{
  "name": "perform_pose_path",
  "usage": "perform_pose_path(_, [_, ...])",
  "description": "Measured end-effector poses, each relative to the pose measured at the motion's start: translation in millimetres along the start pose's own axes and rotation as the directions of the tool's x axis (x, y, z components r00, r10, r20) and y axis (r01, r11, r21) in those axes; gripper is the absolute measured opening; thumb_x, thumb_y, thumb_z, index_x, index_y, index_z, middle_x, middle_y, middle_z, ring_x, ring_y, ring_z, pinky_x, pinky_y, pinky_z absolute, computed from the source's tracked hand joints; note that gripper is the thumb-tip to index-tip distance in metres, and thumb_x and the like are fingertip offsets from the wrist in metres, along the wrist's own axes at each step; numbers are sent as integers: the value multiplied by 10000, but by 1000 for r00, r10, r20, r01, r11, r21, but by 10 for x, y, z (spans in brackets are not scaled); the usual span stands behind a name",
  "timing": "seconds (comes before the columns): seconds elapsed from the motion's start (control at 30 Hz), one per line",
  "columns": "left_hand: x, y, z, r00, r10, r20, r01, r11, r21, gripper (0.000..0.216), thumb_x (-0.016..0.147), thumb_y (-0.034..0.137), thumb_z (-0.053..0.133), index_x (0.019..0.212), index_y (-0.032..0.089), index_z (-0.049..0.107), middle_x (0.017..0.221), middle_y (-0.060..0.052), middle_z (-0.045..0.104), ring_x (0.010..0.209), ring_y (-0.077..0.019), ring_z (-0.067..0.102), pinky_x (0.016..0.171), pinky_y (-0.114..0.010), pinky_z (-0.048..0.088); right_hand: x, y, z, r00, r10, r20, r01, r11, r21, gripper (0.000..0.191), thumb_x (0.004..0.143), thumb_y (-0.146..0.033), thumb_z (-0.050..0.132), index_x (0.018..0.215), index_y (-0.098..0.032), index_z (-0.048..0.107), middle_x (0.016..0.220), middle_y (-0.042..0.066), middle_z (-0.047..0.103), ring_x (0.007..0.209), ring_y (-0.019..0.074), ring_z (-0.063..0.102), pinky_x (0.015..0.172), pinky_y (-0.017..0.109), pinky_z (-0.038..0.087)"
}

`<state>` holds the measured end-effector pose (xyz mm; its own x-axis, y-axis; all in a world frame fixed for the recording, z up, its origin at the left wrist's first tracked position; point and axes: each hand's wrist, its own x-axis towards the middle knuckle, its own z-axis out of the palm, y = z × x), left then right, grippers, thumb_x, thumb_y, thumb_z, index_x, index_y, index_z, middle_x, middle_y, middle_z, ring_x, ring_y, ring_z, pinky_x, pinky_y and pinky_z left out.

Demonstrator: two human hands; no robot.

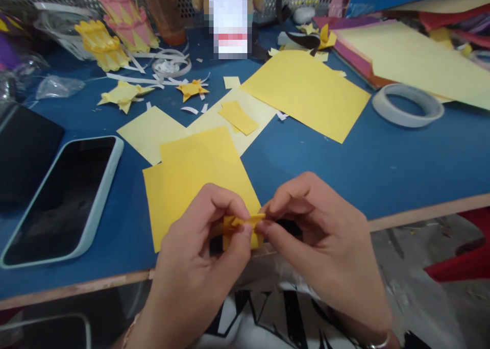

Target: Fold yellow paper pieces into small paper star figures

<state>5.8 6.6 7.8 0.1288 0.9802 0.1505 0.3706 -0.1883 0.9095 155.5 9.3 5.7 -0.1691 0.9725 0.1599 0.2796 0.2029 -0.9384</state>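
Observation:
My left hand (pixel 202 252) and my right hand (pixel 321 237) meet at the near edge of the blue table (pixel 383 165). Both pinch a small folded piece of yellow paper (pixel 245 225) between thumb and fingers. Just beyond my hands lies a stack of yellow sheets (pixel 195 175), partly over a paler yellow sheet (pixel 153 132). A small yellow square (pixel 238 117) rests further back, beside a large yellow sheet (pixel 306 91).
A phone in a pale case (pixel 63 198) lies at the left, face up. A tape ring (pixel 408 104) sits at the right. Folded paper stars (pixel 122 95), yellow and pink paper lanterns (pixel 115 27), white paper strips and stacked coloured sheets (pixel 417 58) crowd the back.

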Motion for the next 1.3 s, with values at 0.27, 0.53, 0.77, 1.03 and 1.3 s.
perform_pose_path(0.27, [-25,8,8,998,-26,-49,25,1000,-15,193,810,62,512,809,254,491,740,75,532,621,-44,553,563,-73,503,20,4,-14,998,53,43,-58,989,135,196,837,-108,569,938,-242,467,764,-69,607,677,48,619,603,103,508])
perform_pose_path(0.53, [2,-12,-4,1000,4,13,-4,999,46,174,807,86,520,824,258,498,693,98,559,571,-29,574,535,-57,483,3,17,15,999,54,5,-55,996,77,182,808,-76,578,843,-217,469,743,-70,557,653,34,571,582,104,485])
perform_pose_path(0.77, [7,8,0,1000,19,8,-19,997,72,175,796,76,520,817,249,504,673,94,573,561,-24,588,524,-41,462,35,-10,-11,993,103,57,-109,986,129,224,806,-90,548,826,-232,376,712,-46,592,616,87,591,551,200,504])
perform_pose_path(1.03, [-10,16,8,999,31,17,-32,997,71,198,822,74,473,873,265,489,744,115,599,626,19,601,582,26,424,41,-16,-25,990,129,56,-138,973,187,238,786,-68,532,800,-236,363,671,-57,561,578,79,557,515,183,474])
perform_pose_path(1.3, [-6,29,-12,999,9,-38,-4,992,126,216,860,77,438,869,273,528,738,109,589,617,8,586,550,6,419,43,-29,-21,987,145,74,-158,959,236,254,775,-43,527,801,-240,369,663,-65,525,583,70,525,526,162,468])
